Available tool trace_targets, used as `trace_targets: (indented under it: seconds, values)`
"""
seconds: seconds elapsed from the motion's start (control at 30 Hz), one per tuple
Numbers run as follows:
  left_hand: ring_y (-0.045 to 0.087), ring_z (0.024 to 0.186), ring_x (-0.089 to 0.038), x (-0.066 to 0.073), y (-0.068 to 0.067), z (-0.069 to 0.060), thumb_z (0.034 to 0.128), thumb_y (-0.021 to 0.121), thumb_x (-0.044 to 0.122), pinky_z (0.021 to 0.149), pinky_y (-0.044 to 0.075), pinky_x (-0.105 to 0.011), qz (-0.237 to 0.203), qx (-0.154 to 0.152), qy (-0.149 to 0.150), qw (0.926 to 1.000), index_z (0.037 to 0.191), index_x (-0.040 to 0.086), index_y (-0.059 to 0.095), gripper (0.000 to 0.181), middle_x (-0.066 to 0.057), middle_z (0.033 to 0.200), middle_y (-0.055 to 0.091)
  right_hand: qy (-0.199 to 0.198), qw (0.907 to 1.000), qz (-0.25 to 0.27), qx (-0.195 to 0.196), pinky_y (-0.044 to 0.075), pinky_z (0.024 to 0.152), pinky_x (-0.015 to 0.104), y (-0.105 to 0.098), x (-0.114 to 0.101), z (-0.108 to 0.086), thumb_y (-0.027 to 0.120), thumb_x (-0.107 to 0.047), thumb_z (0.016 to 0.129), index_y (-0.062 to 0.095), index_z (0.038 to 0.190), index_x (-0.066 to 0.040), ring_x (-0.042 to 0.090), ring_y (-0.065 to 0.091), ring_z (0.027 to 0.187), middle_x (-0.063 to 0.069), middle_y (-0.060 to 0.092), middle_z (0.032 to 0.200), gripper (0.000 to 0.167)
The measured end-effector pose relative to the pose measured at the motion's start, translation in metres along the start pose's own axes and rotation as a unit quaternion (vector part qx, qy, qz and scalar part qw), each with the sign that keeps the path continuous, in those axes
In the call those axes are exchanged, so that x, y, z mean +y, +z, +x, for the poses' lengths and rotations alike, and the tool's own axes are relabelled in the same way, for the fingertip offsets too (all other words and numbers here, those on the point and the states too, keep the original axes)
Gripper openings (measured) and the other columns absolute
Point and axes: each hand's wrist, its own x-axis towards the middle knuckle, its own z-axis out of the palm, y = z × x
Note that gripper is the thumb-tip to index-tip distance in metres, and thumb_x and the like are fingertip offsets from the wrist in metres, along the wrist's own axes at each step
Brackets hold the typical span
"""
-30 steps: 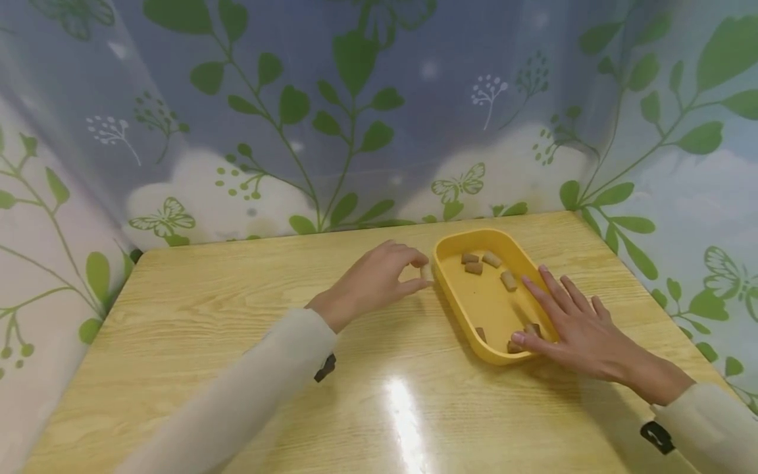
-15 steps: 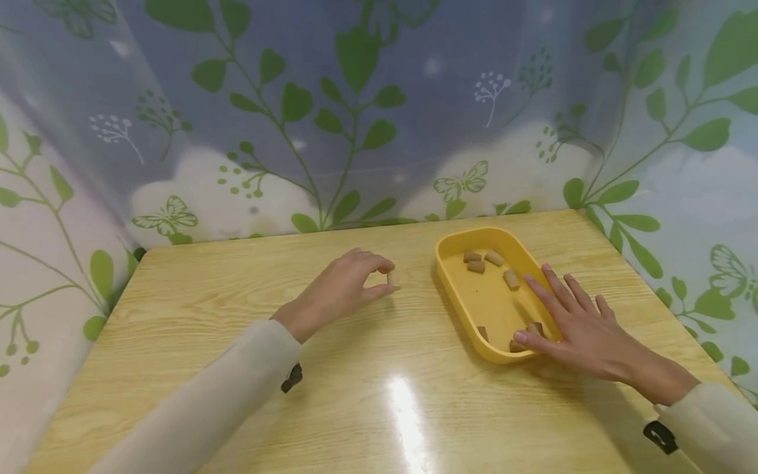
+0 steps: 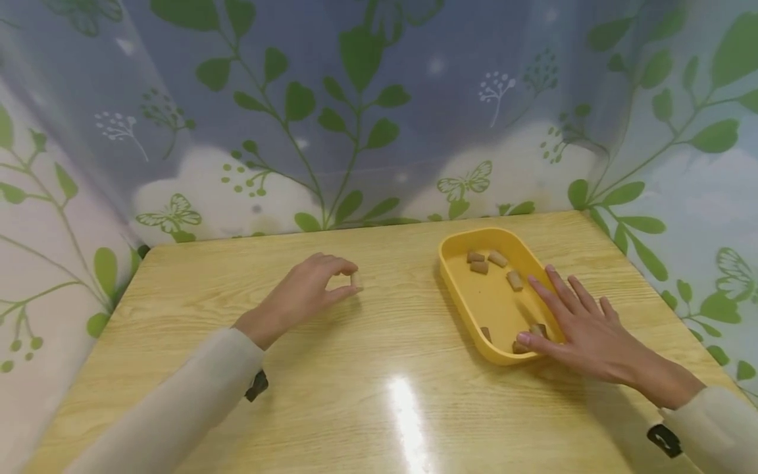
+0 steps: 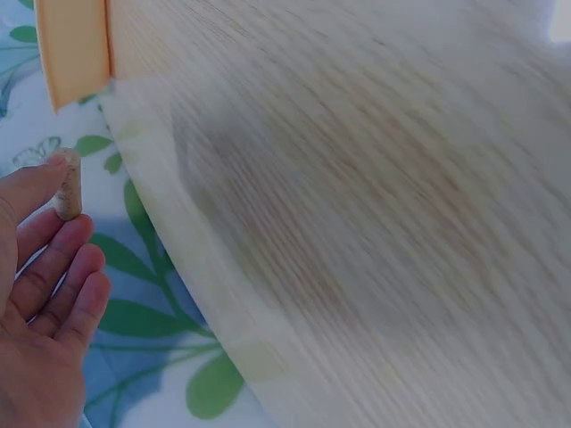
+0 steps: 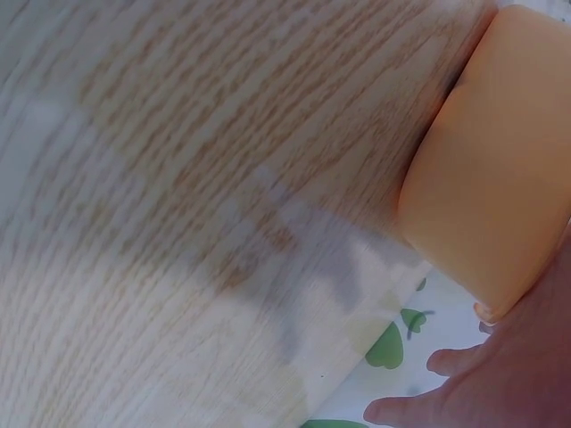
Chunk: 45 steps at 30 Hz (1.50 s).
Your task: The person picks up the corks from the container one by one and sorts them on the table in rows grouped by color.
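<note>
Between thumb and fingertips my left hand [image 3: 299, 293] pinches a small light-brown cork piece [image 3: 355, 280], left of the yellow tray. The left wrist view shows that cork [image 4: 68, 185] upright between the thumb and a finger of the left hand [image 4: 45, 303]. My right hand [image 3: 598, 336] rests with spread fingers on the right rim of the yellow tray [image 3: 464, 313], its thumb over the near end. Several corks, among them one [image 3: 514, 281] near the middle, lie in the tray. In the right wrist view the right hand [image 5: 500, 374] is against the tray's side [image 5: 491, 160].
The tray stands on a light wooden table [image 3: 331, 388] with a bright reflection near its front. A curtain [image 3: 408, 118] printed with green leaves and butterflies hangs behind the table and along both sides.
My left hand has moved left, away from the tray, with the cork still pinched. The right hand keeps its place on the tray rim.
</note>
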Motion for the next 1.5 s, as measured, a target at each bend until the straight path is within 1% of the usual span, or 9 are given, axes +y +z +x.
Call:
trace_targets:
  seconds: [0.13, 0.33, 0.5, 0.7, 0.87, 1.1, 1.23, 1.5]
  values:
    - [0.068, 0.126, -0.03, -0.01, -0.003, -0.007, 0.104, 0.078, 0.029, 0.108, 0.057, -0.052, 0.005, 0.002, -0.005, 1.0, 0.138, 0.008, 0.073, 0.04, -0.009, 0.137, 0.075, -0.001, 1.0, -0.001, 0.005, 0.011, 0.108, 0.096, -0.001, 0.001, -0.001, 0.068, -0.058, 0.103, 0.009, 0.178, -0.024, 0.064, 0.01, 0.161, 0.011, -0.008, 0.185, 0.101]
    - [0.068, 0.125, -0.032, -0.025, -0.006, -0.019, 0.1052, 0.076, 0.03, 0.106, 0.057, -0.054, 0.015, 0.0, -0.027, 0.9995, 0.14, 0.008, 0.072, 0.041, -0.01, 0.139, 0.074, 0.0, 1.0, 0.004, 0.002, 0.01, 0.109, 0.096, 0.0, 0.001, -0.001, 0.067, -0.058, 0.103, 0.008, 0.178, -0.025, 0.064, 0.008, 0.161, 0.01, -0.008, 0.185, 0.101]
    - [0.067, 0.125, -0.034, -0.035, -0.009, -0.027, 0.1066, 0.074, 0.029, 0.107, 0.056, -0.056, 0.02, -0.006, -0.041, 0.9989, 0.141, 0.006, 0.071, 0.041, -0.012, 0.139, 0.074, -0.001, 1.0, -0.001, 0.003, 0.011, 0.109, 0.096, 0.001, 0.002, 0.0, 0.067, -0.059, 0.103, 0.007, 0.178, -0.026, 0.063, 0.009, 0.162, 0.01, -0.008, 0.185, 0.102]
    - [0.067, 0.126, -0.036, -0.043, -0.012, -0.037, 0.1066, 0.074, 0.028, 0.107, 0.056, -0.058, 0.024, -0.007, -0.049, 0.9985, 0.141, 0.005, 0.071, 0.041, -0.015, 0.139, 0.074, -0.001, 1.0, -0.006, 0.006, 0.012, 0.109, 0.096, 0.0, 0.001, 0.0, 0.068, -0.059, 0.102, 0.007, 0.178, -0.024, 0.064, 0.01, 0.161, 0.012, -0.007, 0.185, 0.103]
    - [0.068, 0.124, -0.037, -0.052, -0.013, -0.045, 0.1073, 0.072, 0.026, 0.105, 0.057, -0.058, 0.023, -0.013, -0.058, 0.998, 0.141, 0.004, 0.07, 0.04, -0.016, 0.138, 0.074, -0.001, 1.0, -0.005, 0.007, 0.012, 0.109, 0.096, 0.0, 0.0, 0.0, 0.068, -0.059, 0.102, 0.008, 0.178, -0.025, 0.064, 0.01, 0.161, 0.011, -0.007, 0.185, 0.102]
    - [0.071, 0.12, -0.039, -0.063, -0.016, -0.053, 0.1067, 0.073, 0.022, 0.104, 0.058, -0.059, 0.028, -0.013, -0.053, 0.9981, 0.139, 0.001, 0.071, 0.038, -0.019, 0.136, 0.075, 0.0, 1.0, -0.002, 0.003, 0.012, 0.108, 0.097, 0.001, 0.001, 0.0, 0.068, -0.059, 0.102, 0.008, 0.178, -0.025, 0.064, 0.009, 0.161, 0.011, -0.008, 0.185, 0.102]
    - [0.071, 0.119, -0.039, -0.069, -0.016, -0.056, 0.1064, 0.073, 0.021, 0.102, 0.059, -0.059, 0.02, -0.018, -0.057, 0.998, 0.139, 0.001, 0.071, 0.038, -0.019, 0.135, 0.075, 0.0, 1.0, -0.001, 0.002, 0.011, 0.108, 0.096, 0.001, 0.002, 0.0, 0.068, -0.059, 0.102, 0.007, 0.178, -0.025, 0.063, 0.009, 0.162, 0.01, -0.009, 0.185, 0.102]
    - [0.07, 0.124, -0.04, -0.08, -0.014, -0.061, 0.1066, 0.074, 0.025, 0.106, 0.057, -0.061, -0.022, -0.03, -0.091, 0.9952, 0.143, 0.003, 0.069, 0.043, -0.018, 0.139, 0.073, -0.001, 1.0, -0.004, 0.002, 0.012, 0.108, 0.096, 0.001, 0.001, 0.0, 0.068, -0.059, 0.102, 0.008, 0.178, -0.024, 0.064, 0.01, 0.162, 0.01, -0.009, 0.185, 0.102]
